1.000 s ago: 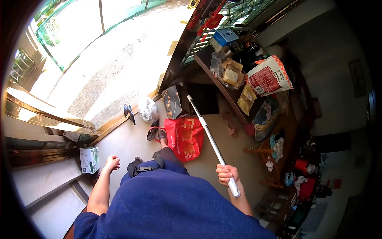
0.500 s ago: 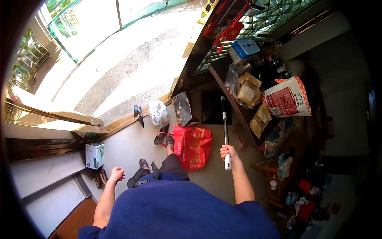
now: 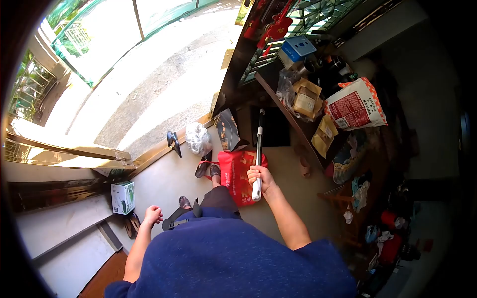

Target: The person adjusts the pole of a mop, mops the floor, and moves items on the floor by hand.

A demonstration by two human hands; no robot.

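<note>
My right hand [image 3: 262, 179] is wrapped around a pole [image 3: 259, 146] with a white lower end and a dark shaft, held roughly upright in view over the red shopping bag [image 3: 232, 174]. The pole's top reaches in front of a dark flat panel [image 3: 276, 131]. My left hand [image 3: 153, 215] hangs at my left side with its fingers curled, and nothing shows in it. Nearest to it are a small white-and-green box [image 3: 122, 197] and a pair of brown shoes [image 3: 132, 224] on the floor.
Along the sunlit doorway sit a clear plastic bag [image 3: 198, 139], a dark box [image 3: 230, 130] and a dark shoe [image 3: 173, 144]. To the right, a table [image 3: 285, 107] bears paper packets [image 3: 324, 135], a red-and-white sack [image 3: 356, 105] and a blue box [image 3: 298, 48].
My right hand and the pole have moved left, from beside the red bag to in front of it. My left hand has shifted slightly to the right.
</note>
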